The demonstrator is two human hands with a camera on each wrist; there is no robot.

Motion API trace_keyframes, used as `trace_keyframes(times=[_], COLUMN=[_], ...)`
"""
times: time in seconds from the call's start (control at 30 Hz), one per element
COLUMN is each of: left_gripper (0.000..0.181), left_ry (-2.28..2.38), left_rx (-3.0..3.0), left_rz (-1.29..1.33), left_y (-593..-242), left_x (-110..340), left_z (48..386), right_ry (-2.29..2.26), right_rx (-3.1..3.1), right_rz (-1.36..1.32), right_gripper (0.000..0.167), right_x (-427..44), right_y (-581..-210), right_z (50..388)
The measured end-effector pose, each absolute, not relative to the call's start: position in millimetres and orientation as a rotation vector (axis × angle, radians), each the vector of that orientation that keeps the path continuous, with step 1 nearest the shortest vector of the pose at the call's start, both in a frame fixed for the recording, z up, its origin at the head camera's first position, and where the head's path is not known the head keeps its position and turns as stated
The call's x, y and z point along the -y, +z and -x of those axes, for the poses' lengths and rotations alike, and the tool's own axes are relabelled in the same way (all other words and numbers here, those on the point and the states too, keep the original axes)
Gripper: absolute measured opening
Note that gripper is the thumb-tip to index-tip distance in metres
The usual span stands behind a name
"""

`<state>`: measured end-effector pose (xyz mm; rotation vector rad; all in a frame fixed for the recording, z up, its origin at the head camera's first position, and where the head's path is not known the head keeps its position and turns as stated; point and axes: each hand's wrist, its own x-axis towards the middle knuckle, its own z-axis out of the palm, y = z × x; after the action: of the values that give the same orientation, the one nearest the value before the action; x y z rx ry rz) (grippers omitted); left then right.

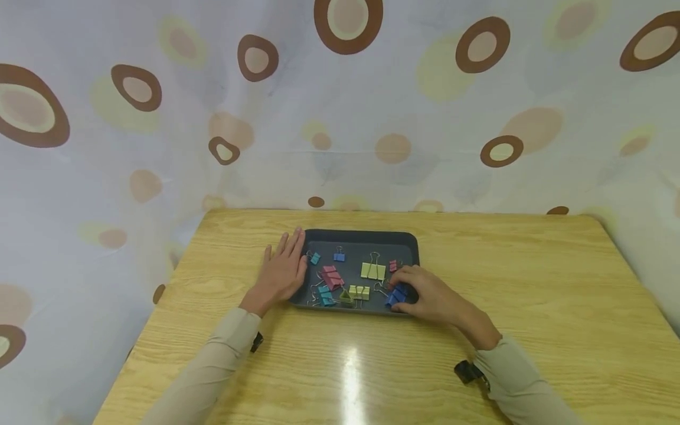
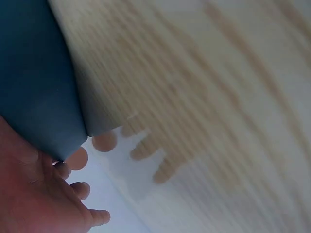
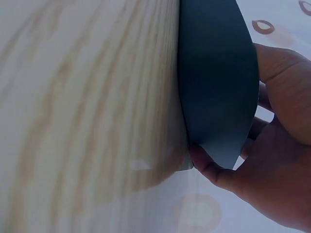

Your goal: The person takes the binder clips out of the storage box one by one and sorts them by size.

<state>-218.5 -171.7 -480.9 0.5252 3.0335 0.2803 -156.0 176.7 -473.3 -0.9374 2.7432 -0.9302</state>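
Observation:
A dark grey tray [image 1: 361, 236] on the wooden table holds several binder clips. My left hand [image 1: 278, 274] lies against the tray's left side with its fingers stretched out, holding nothing. At the tray's right end, my right hand [image 1: 432, 295] reaches over the rim. Its thumb and forefinger curl round a blue binder clip [image 1: 395, 297] near the front corner. In the right wrist view, one finger [image 3: 214, 170] touches the tray's outer corner, and the wall hides the clip. Close to that hand lie a small red clip [image 1: 393, 266] and a large yellow clip [image 1: 373, 271].
In the tray's left half are a pink clip [image 1: 332, 277], teal clips [image 1: 326, 297] and a small blue clip [image 1: 339, 257]. A smaller yellow clip [image 1: 359, 292] lies near the front wall. Behind the wooden table [image 1: 531, 265] hangs a patterned curtain [image 1: 372, 106].

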Motion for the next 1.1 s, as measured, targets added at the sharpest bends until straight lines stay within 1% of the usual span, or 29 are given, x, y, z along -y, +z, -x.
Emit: trace_keyframes(times=[0.27, 0.53, 0.83, 1.1], left_gripper=[0.063, 0.064, 0.065, 0.064], left_ry=[0.290, 0.302, 0.252, 0.247], left_rx=[-3.044, -3.038, -3.062, -3.064], left_rz=[-0.538, -0.526, -0.502, -0.503], left_y=[-477.6, -478.5, -481.7, -479.3], left_x=[170.0, 173.0, 172.5, 170.4], left_z=[215.7, 207.1, 210.2, 209.4], right_ry=[-1.010, -1.059, -1.170, -1.205], right_rx=[-2.739, -2.713, -2.726, -2.733], right_rz=[0.878, 0.888, 0.913, 0.914], right_gripper=[0.026, 0.025, 0.027, 0.022], right_x=[-179.8, -179.1, -180.4, -178.9], right_y=[-475.8, -475.7, -479.3, -479.1], right_z=[155.2, 153.9, 159.2, 159.6])
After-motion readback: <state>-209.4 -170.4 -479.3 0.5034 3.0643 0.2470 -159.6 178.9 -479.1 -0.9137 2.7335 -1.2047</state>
